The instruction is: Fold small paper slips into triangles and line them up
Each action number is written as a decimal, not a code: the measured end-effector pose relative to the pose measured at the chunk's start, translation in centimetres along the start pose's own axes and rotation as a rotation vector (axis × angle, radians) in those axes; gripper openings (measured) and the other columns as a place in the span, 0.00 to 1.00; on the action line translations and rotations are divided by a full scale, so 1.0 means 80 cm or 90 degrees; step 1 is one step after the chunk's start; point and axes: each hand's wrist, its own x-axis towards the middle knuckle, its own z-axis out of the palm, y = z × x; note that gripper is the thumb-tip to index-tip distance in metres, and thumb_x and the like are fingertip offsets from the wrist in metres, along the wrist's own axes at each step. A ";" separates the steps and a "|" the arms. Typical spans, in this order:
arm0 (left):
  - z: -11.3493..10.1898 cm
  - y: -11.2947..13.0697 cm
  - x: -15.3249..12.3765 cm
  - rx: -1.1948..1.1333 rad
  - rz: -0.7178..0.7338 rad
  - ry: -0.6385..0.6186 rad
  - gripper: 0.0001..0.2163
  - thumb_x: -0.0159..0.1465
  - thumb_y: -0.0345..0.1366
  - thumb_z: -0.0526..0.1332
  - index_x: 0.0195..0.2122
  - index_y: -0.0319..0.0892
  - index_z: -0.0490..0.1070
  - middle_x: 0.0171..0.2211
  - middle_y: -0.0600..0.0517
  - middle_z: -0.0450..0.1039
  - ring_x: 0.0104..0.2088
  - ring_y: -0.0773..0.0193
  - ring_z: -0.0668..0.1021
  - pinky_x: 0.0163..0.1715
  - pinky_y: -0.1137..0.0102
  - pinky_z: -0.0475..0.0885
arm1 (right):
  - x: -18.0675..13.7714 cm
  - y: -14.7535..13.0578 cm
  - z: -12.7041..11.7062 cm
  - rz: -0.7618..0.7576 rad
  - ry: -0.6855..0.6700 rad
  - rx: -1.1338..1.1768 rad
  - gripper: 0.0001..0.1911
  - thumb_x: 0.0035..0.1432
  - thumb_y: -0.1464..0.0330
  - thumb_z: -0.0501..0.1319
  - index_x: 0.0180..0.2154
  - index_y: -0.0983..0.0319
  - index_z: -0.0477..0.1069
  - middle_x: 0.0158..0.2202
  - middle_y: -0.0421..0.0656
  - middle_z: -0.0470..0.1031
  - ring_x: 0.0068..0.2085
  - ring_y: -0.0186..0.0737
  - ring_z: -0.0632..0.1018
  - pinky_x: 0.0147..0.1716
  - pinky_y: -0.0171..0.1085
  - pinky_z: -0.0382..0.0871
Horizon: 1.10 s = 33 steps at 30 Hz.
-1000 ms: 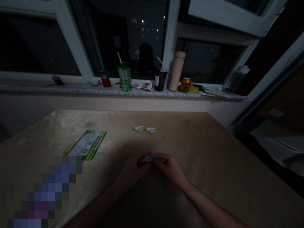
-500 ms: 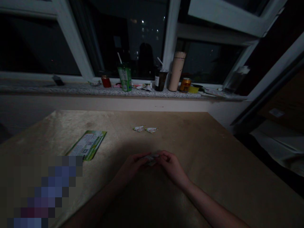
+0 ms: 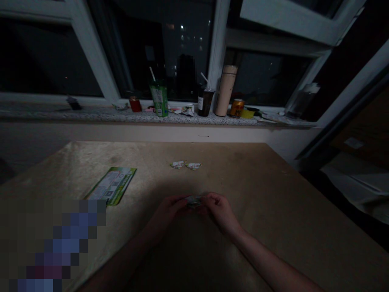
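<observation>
Between my two hands is a small greenish-white folded wrapper [image 3: 193, 200], dim and partly covered by fingers. My left hand [image 3: 170, 207] pinches its left end, and my right hand [image 3: 219, 206] has closed fingers on the right end. Beyond them on the table lie two small triangular folded wrappers, a left one [image 3: 178, 164] and a right one [image 3: 193, 166], side by side. To the left, a flat green-and-white packet [image 3: 115, 185] with printed codes rests on the tabletop.
The brown table [image 3: 258, 182] meets the wall below a granite windowsill [image 3: 182, 119]. On the sill stand a green cup [image 3: 159, 99], a dark drink cup [image 3: 204, 103], a pink flask [image 3: 225, 91], a gold can [image 3: 236, 108] and a red jar [image 3: 135, 104]. A blurred-out patch covers the lower left.
My fingers have shifted slightly on the held wrapper, and more of its middle shows between them. Everything on the table and sill stays put.
</observation>
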 end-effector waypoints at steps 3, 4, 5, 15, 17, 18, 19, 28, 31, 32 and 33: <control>-0.002 -0.001 0.001 -0.053 -0.014 0.011 0.12 0.56 0.40 0.63 0.38 0.38 0.77 0.40 0.47 0.78 0.44 0.54 0.77 0.50 0.63 0.68 | -0.002 -0.003 0.001 0.024 -0.006 0.059 0.13 0.43 0.60 0.65 0.25 0.63 0.71 0.22 0.40 0.74 0.23 0.35 0.74 0.25 0.33 0.68; -0.002 -0.001 0.001 -0.059 -0.017 0.010 0.12 0.56 0.40 0.63 0.37 0.38 0.78 0.40 0.46 0.78 0.44 0.54 0.77 0.49 0.63 0.68 | -0.002 -0.005 0.002 0.037 -0.009 0.076 0.12 0.43 0.60 0.65 0.25 0.64 0.71 0.21 0.40 0.74 0.22 0.35 0.74 0.25 0.33 0.67; -0.002 -0.001 0.001 -0.063 -0.019 0.008 0.12 0.55 0.40 0.63 0.37 0.38 0.78 0.40 0.46 0.78 0.44 0.54 0.77 0.49 0.62 0.69 | -0.003 -0.007 0.002 0.047 -0.014 0.087 0.12 0.43 0.61 0.64 0.25 0.64 0.71 0.21 0.40 0.73 0.22 0.34 0.74 0.25 0.33 0.67; -0.004 -0.001 0.002 -0.082 -0.025 -0.025 0.14 0.56 0.40 0.62 0.37 0.36 0.78 0.41 0.43 0.77 0.45 0.54 0.77 0.49 0.63 0.69 | -0.005 -0.009 -0.002 0.036 -0.068 0.086 0.11 0.47 0.63 0.60 0.24 0.64 0.74 0.20 0.40 0.74 0.20 0.33 0.72 0.24 0.31 0.66; -0.005 -0.001 0.002 -0.080 -0.025 -0.030 0.14 0.56 0.40 0.62 0.37 0.36 0.78 0.41 0.43 0.77 0.45 0.54 0.76 0.49 0.63 0.69 | -0.003 -0.006 -0.002 0.032 -0.071 0.102 0.10 0.47 0.63 0.61 0.25 0.65 0.74 0.20 0.40 0.74 0.20 0.33 0.73 0.24 0.31 0.66; -0.005 -0.001 0.002 -0.079 -0.025 -0.031 0.13 0.56 0.40 0.62 0.37 0.36 0.78 0.41 0.43 0.77 0.45 0.54 0.76 0.49 0.63 0.69 | -0.003 -0.005 -0.003 0.031 -0.071 0.109 0.10 0.47 0.63 0.61 0.25 0.65 0.74 0.20 0.40 0.74 0.20 0.33 0.73 0.24 0.31 0.66; -0.005 -0.001 0.002 -0.078 -0.023 -0.032 0.13 0.56 0.40 0.62 0.37 0.36 0.78 0.41 0.44 0.77 0.45 0.54 0.76 0.48 0.64 0.69 | -0.002 -0.004 -0.003 0.033 -0.072 0.115 0.10 0.47 0.63 0.61 0.25 0.65 0.74 0.20 0.41 0.74 0.20 0.33 0.73 0.23 0.31 0.66; 0.000 -0.001 0.001 -0.036 -0.003 0.004 0.15 0.57 0.47 0.62 0.34 0.38 0.77 0.37 0.46 0.78 0.41 0.55 0.77 0.45 0.64 0.70 | -0.004 -0.008 -0.004 0.070 -0.053 0.174 0.17 0.48 0.58 0.65 0.25 0.67 0.73 0.19 0.42 0.74 0.19 0.32 0.72 0.21 0.30 0.65; 0.001 0.002 -0.001 0.015 0.004 0.014 0.16 0.57 0.47 0.62 0.35 0.38 0.77 0.37 0.48 0.78 0.41 0.55 0.77 0.44 0.66 0.69 | -0.004 -0.006 0.000 0.016 -0.036 0.101 0.21 0.48 0.53 0.64 0.23 0.66 0.72 0.17 0.40 0.72 0.18 0.32 0.71 0.20 0.30 0.64; 0.001 0.004 -0.001 0.042 0.000 0.019 0.15 0.56 0.47 0.63 0.35 0.38 0.78 0.36 0.49 0.78 0.40 0.55 0.77 0.42 0.67 0.69 | -0.004 -0.006 0.001 0.002 -0.026 0.074 0.22 0.48 0.52 0.64 0.23 0.66 0.72 0.16 0.40 0.71 0.18 0.32 0.71 0.20 0.30 0.63; 0.001 0.005 -0.002 0.072 -0.006 0.024 0.15 0.55 0.46 0.65 0.35 0.39 0.78 0.35 0.49 0.78 0.38 0.56 0.77 0.39 0.68 0.69 | -0.004 -0.006 0.002 -0.007 -0.018 0.049 0.23 0.48 0.51 0.63 0.22 0.66 0.72 0.16 0.39 0.70 0.18 0.31 0.70 0.19 0.30 0.62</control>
